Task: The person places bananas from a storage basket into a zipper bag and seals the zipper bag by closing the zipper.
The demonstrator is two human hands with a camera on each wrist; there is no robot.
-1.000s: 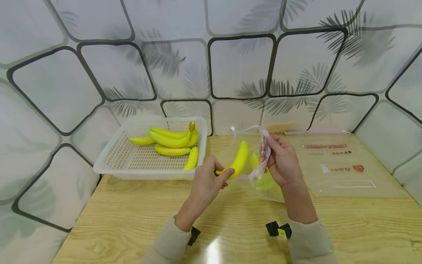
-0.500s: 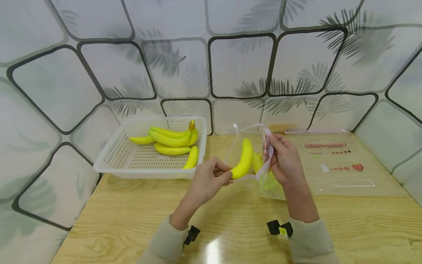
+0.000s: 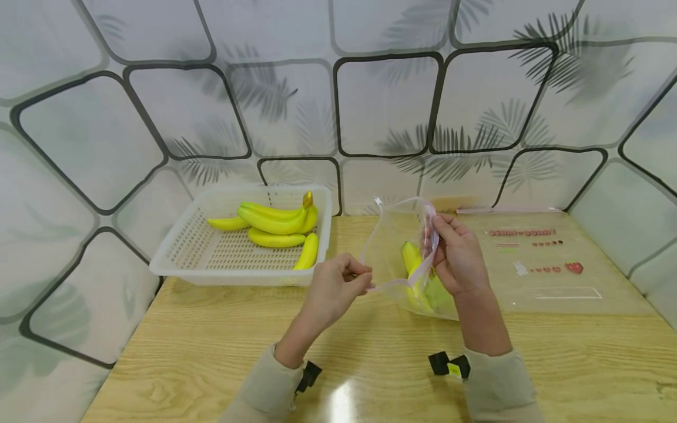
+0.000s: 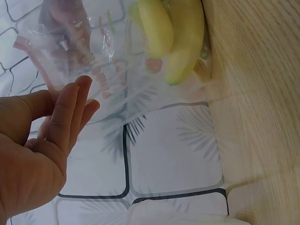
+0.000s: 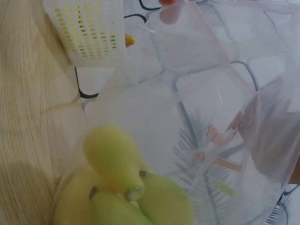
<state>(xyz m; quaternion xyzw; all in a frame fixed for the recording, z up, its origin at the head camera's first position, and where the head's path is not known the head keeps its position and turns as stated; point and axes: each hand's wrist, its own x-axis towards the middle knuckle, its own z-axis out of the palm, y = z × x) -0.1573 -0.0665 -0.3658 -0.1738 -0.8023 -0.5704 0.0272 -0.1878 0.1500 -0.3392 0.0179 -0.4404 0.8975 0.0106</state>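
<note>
A clear slider zip bag (image 3: 388, 232) with a pink rim is held with its mouth open between both hands. My left hand (image 3: 338, 285) pinches the near left part of the rim between thumb and fingers. On the other side, my right hand (image 3: 459, 255) grips the rim, its fingers partly seen through the plastic. Several yellow bananas (image 3: 411, 258) lie inside the bag, low down; the right wrist view shows bananas (image 5: 112, 159) bunched together through the film. In the left wrist view, the fingers (image 4: 65, 112) stand at the pink edge, with bananas (image 4: 185, 42) beyond.
Left of the bag stands a white perforated basket (image 3: 180, 258) with a bunch of bananas (image 3: 275, 220) and loose ones. A second, flat zip bag (image 3: 560, 247) with red print lies at the right. A patterned wall covering (image 3: 388, 108) rises behind the wooden table (image 3: 222, 346).
The banana that my left hand held at the bag's mouth has gone down into the bag. That hand now pinches the rim alone. My right hand has shifted slightly right.
</note>
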